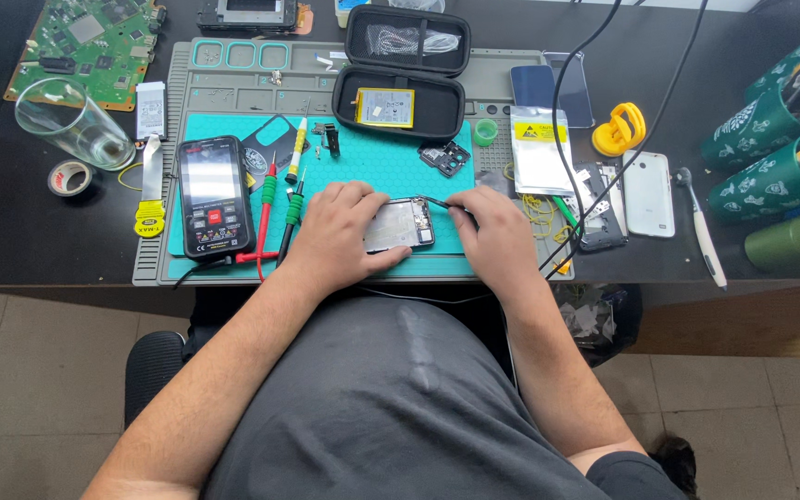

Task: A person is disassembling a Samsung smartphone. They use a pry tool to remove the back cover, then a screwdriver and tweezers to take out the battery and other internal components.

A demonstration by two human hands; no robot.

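An opened phone (402, 224) with its back removed lies on the teal work mat (372, 167) near the desk's front edge. My left hand (340, 231) rests on the phone's left side and holds it flat. My right hand (493, 231) grips thin black tweezers (442, 203) whose tip touches the phone's upper right corner.
A black multimeter (214, 195) with red and black probes (270, 213) lies to the left. An open black case (403, 79) sits behind. Also on the desk: a glass (71, 122), tape roll (70, 178), circuit board (90, 42), white phone (648, 193), yellow suction cup (620, 129), green tool cups (770, 148).
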